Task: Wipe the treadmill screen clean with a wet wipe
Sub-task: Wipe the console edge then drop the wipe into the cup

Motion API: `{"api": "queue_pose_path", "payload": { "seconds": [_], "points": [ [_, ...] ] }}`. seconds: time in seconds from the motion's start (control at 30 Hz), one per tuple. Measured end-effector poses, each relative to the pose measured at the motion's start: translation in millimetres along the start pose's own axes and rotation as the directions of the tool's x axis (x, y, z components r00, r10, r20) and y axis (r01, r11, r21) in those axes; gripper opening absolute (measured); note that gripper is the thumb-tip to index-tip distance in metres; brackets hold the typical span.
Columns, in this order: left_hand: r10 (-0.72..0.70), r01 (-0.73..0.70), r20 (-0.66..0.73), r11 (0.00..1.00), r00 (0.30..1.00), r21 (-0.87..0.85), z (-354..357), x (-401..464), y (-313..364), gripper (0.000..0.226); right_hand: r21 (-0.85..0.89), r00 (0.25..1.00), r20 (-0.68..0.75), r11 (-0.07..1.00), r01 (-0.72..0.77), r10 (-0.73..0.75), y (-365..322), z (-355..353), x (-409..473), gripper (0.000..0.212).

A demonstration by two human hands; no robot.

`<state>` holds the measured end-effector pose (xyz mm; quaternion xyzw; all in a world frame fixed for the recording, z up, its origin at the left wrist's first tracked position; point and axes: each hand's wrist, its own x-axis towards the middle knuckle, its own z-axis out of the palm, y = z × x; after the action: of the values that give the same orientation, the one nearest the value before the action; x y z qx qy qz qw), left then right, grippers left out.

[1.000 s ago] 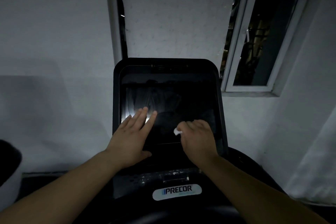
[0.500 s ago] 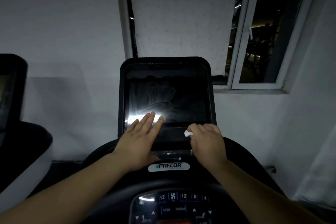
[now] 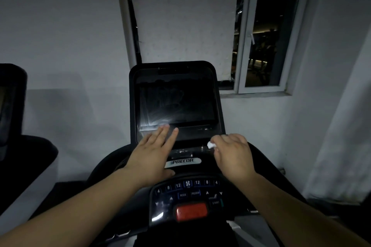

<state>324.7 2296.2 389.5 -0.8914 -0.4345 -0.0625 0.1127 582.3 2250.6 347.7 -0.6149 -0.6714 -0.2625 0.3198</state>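
The treadmill screen is dark, upright in a black housing, with pale smear streaks near its lower left. My left hand lies flat with fingers spread, fingertips on the bezel just below the screen's lower left. My right hand is closed around a small white wet wipe, of which only a crumpled tip shows by the thumb. That hand is below the housing's lower right corner, off the glass.
Below the hands is the control panel with lit buttons and a red stop button. A second machine stands at the left. A grey wall and a window lie behind the screen.
Both hands have slid down off the screen towards its lower edge, the right one to below the housing. The view has pulled back, showing the control panel and the machine at the left.
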Motion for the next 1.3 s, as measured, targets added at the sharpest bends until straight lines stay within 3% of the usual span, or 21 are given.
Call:
{"api": "queue_pose_path", "payload": {
  "seconds": [0.3,0.63,0.93,1.3],
  "points": [
    [0.077,-0.077,-0.01,0.996,0.997,-0.041,0,-99,44,0.124,-0.076,0.998,0.042,0.997,-0.032,0.035,-55,-80,-96,0.023],
    [0.114,-0.115,-0.025,0.989,0.993,-0.088,-16,-160,111,0.126,-0.11,0.995,0.055,0.991,-0.081,0.088,-59,-160,-164,0.023],
    [0.072,-0.066,0.046,0.991,0.996,-0.117,-16,-207,175,0.124,-0.054,0.993,0.093,0.997,-0.062,0.067,-50,-194,-220,0.021],
    [0.002,0.022,0.184,0.992,0.983,-0.125,7,-296,293,0.122,0.016,0.963,0.258,0.997,-0.079,0.073,-29,-237,-348,0.026]
  ]
}}
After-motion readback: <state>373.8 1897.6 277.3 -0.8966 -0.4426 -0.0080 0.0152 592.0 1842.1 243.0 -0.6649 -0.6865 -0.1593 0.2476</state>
